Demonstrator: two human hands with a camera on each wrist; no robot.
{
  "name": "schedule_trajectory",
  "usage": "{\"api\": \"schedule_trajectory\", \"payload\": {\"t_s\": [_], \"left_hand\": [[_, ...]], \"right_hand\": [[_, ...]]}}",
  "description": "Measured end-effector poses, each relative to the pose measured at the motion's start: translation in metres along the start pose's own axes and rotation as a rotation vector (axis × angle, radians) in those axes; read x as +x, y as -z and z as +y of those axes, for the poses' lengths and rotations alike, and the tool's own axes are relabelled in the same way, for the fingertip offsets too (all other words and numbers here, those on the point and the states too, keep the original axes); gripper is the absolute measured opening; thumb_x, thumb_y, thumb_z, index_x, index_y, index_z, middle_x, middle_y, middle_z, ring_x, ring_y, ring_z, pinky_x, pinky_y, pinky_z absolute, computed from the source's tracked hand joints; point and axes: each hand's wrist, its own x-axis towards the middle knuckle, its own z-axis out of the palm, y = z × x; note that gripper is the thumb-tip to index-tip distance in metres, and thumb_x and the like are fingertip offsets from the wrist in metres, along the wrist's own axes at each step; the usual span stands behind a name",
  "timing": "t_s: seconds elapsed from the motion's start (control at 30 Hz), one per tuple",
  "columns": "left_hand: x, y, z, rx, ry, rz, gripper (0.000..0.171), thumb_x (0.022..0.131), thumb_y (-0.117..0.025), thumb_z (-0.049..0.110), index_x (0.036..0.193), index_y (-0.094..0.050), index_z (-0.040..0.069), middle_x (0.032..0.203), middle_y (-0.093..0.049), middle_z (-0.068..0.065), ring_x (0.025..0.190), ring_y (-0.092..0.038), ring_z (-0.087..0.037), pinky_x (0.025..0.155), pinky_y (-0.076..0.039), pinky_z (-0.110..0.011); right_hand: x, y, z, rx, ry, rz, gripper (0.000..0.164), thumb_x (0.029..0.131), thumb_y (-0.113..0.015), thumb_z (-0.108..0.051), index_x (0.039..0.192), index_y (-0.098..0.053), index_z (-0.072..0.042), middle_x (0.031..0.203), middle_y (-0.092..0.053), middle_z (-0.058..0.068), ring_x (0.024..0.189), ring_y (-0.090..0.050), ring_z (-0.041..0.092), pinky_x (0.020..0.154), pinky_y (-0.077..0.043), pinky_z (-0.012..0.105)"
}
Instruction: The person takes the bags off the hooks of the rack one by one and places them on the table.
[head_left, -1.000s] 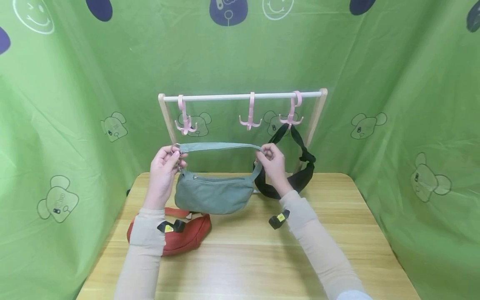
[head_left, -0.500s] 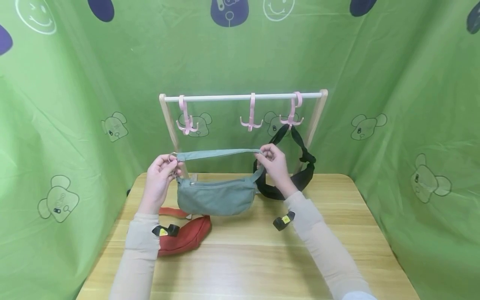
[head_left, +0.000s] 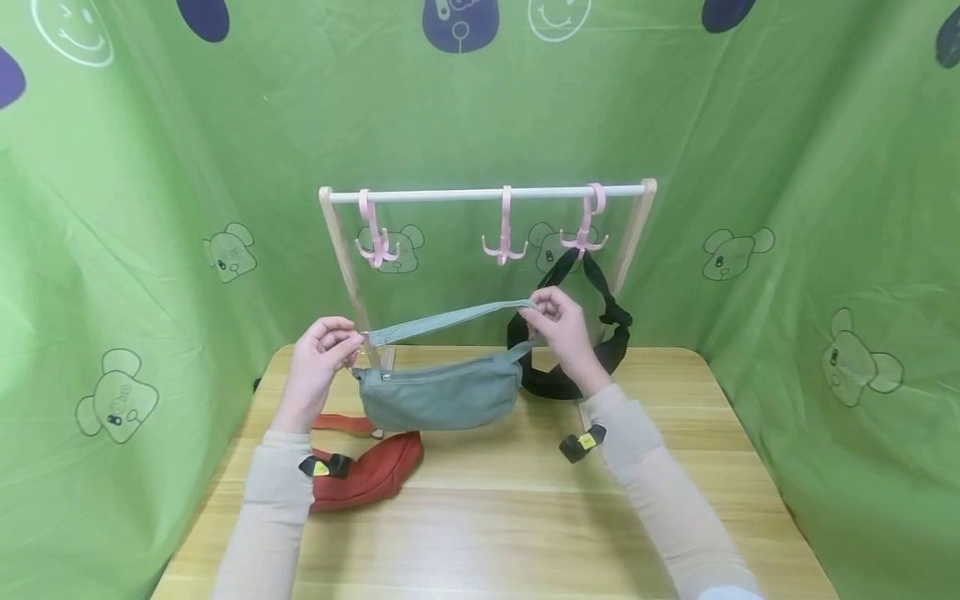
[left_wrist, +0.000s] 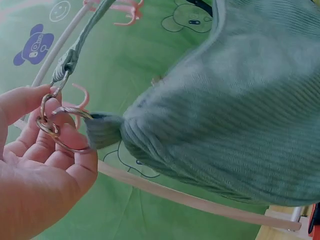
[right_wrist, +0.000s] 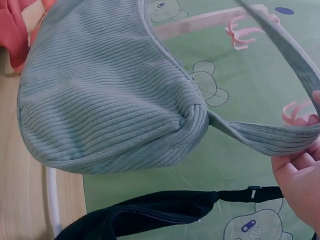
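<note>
A grey-green corduroy shoulder bag (head_left: 442, 393) hangs in the air above the table, held up between both hands. My left hand (head_left: 317, 358) pinches the metal rings (left_wrist: 50, 117) that join the strap to the bag's left end. At the other side my right hand (head_left: 562, 333) pinches the strap (head_left: 450, 318), which bends in its fingers; the strap slopes up toward that hand. Behind the right hand a black bag (head_left: 615, 354) hangs from the rightmost pink hook (head_left: 584, 233). Below the left hand a red bag (head_left: 371, 475) lies on the table, partly covered by the forearm.
A rack with a white rail (head_left: 450, 196) and wooden side posts stands at the back of the wooden table (head_left: 510, 533). On it hang a left pink hook (head_left: 375, 242) and a middle pink hook (head_left: 505, 242). Green printed curtains (head_left: 825, 250) enclose the table.
The left hand has moved down, with the bag's left end sinking and shifting slightly right. The right hand has moved a little to the right, so the strap now slants.
</note>
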Motion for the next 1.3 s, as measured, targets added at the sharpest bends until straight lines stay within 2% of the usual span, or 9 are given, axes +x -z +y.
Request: {"api": "schedule_trajectory", "payload": {"t_s": [0.23,0.4,0.57,0.7,0.77,1.0,1.13,1.3], "left_hand": [[-0.002,0.004,-0.004,0.066,0.013,-0.034,0.023,0.092,-0.064,0.004,0.112,-0.053,-0.002,0.081,-0.065,0.009,0.065,-0.056,-0.006,0.063,-0.050,-0.018],[-0.003,0.007,-0.005,0.130,0.014,-0.055,0.023,0.092,-0.065,0.007,0.111,-0.055,0.001,0.083,-0.067,0.009,0.067,-0.057,-0.005,0.064,-0.051,-0.019],[-0.004,0.008,-0.007,0.203,0.020,-0.096,0.030,0.092,-0.066,0.009,0.116,-0.053,-0.004,0.087,-0.069,0.006,0.070,-0.059,-0.007,0.067,-0.052,-0.021],[-0.005,0.008,-0.009,0.225,0.024,-0.118,0.024,0.091,-0.066,0.008,0.112,-0.056,0.001,0.086,-0.069,0.009,0.071,-0.061,-0.007,0.068,-0.053,-0.022],[-0.006,0.007,-0.009,0.234,0.022,-0.128,0.024,0.091,-0.065,0.007,0.113,-0.056,0.001,0.085,-0.068,0.011,0.072,-0.061,-0.006,0.067,-0.052,-0.021],[-0.007,0.005,-0.015,0.307,0.012,-0.190,0.035,0.091,-0.065,0.007,0.120,-0.051,-0.010,0.085,-0.067,0.013,0.071,-0.061,-0.006,0.066,-0.053,-0.022],[-0.009,0.004,-0.017,0.325,0.007,-0.227,0.031,0.091,-0.065,0.006,0.117,-0.054,-0.006,0.085,-0.067,0.012,0.071,-0.061,-0.008,0.065,-0.053,-0.022],[-0.013,0.002,-0.019,0.317,0.017,-0.265,0.026,0.091,-0.065,0.005,0.115,-0.057,0.000,0.088,-0.067,0.009,0.073,-0.061,-0.006,0.067,-0.054,-0.023]], "right_hand": [[-0.004,0.005,-0.004,-0.018,-0.045,-0.032,0.013,0.090,-0.067,-0.009,0.096,-0.056,-0.004,0.068,-0.057,-0.008,0.059,-0.054,0.011,0.057,-0.046,0.020],[-0.006,0.007,-0.004,-0.022,-0.055,-0.053,0.013,0.089,-0.068,-0.010,0.095,-0.057,-0.006,0.068,-0.058,-0.007,0.059,-0.055,0.011,0.058,-0.047,0.021],[-0.008,0.011,-0.002,-0.024,-0.051,-0.063,0.012,0.089,-0.068,-0.010,0.094,-0.058,-0.009,0.069,-0.059,-0.003,0.059,-0.056,0.014,0.058,-0.048,0.021],[-0.011,0.015,-0.003,-0.041,-0.059,-0.076,0.012,0.090,-0.068,-0.010,0.095,-0.058,-0.010,0.071,-0.060,0.001,0.061,-0.057,0.018,0.059,-0.049,0.021],[-0.014,0.018,-0.003,-0.057,-0.066,-0.084,0.013,0.090,-0.068,-0.011,0.096,-0.057,-0.010,0.072,-0.061,0.000,0.062,-0.057,0.017,0.059,-0.049,0.021],[-0.023,0.027,-0.004,-0.085,-0.107,-0.093,0.016,0.090,-0.069,-0.014,0.097,-0.056,-0.009,0.075,-0.062,-0.003,0.063,-0.059,0.013,0.060,-0.052,0.022],[-0.026,0.032,-0.002,-0.121,-0.109,-0.102,0.018,0.091,-0.069,-0.015,0.098,-0.056,-0.005,0.072,-0.062,-0.006,0.062,-0.059,0.014,0.060,-0.053,0.024],[-0.031,0.038,-0.001,-0.162,-0.095,-0.123,0.020,0.091,-0.067,-0.013,0.100,-0.055,0.000,0.069,-0.059,0.001,0.060,-0.056,0.016,0.060,-0.051,0.024]]}}
